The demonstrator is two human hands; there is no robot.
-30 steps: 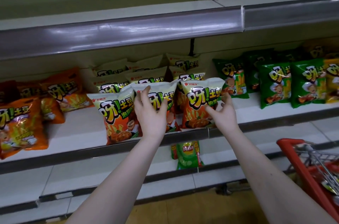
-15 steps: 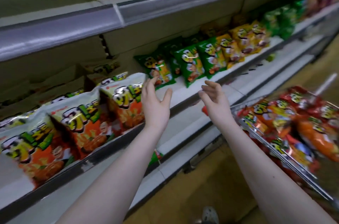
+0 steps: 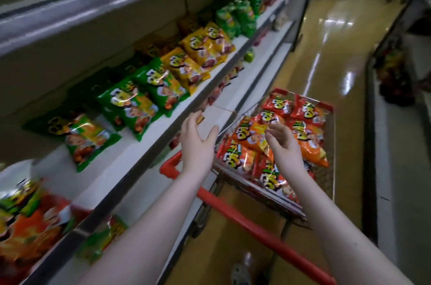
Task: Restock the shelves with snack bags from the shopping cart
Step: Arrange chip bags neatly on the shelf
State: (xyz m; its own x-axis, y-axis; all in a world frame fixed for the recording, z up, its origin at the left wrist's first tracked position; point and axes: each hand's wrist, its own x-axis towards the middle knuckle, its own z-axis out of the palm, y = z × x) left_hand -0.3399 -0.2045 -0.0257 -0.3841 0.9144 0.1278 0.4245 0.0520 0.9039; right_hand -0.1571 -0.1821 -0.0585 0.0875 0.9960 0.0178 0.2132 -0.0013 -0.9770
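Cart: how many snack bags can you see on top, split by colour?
Red bags: 5
Orange bags: 2
Total: 7 showing on top; any underneath are hidden.

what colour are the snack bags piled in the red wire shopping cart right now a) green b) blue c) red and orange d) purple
c: the red wire shopping cart is filled with red and orange foil snack bags; the green foil snack bags lie on the white shelf instead.
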